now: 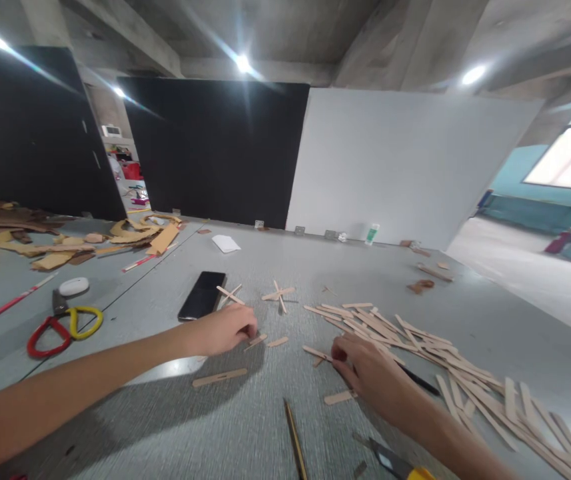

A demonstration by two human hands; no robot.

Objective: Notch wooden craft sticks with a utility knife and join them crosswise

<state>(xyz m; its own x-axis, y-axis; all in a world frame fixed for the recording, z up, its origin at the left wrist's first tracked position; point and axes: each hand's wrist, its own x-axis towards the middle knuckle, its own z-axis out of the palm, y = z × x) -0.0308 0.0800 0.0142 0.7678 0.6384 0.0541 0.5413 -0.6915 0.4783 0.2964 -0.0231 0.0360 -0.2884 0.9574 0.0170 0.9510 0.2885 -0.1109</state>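
Now working with both bare hands low over a grey table (245,430). Grasping one end of a stick (316,353) between the bent fingertips of the right hand (365,367), with the other end pointing left. Curling the fingers of the left hand (225,327) inward just beside a chip (257,341); cannot tell whether gripping it or only touching. Can see a second chip (278,342) lying flat between the hands. Can also see a slotted stick (209,380) nearer the body than the left hand, and a short stick (338,398) just below the right palm, partly covered. Have a star (279,293) of crossed sticks farther out, between the hands, and a cross (230,295) of two sticks at the right edge of a phone (200,298). Have a loose pile (380,327) of sticks beyond the right hand, spreading to the right. Have a pen (295,433) between the forearms, pointing away, and a knife (390,460) near the right forearm. Can see scissors (59,305) at far left, beside a white case (74,287), with cardboard scraps (70,250) heaped behind.
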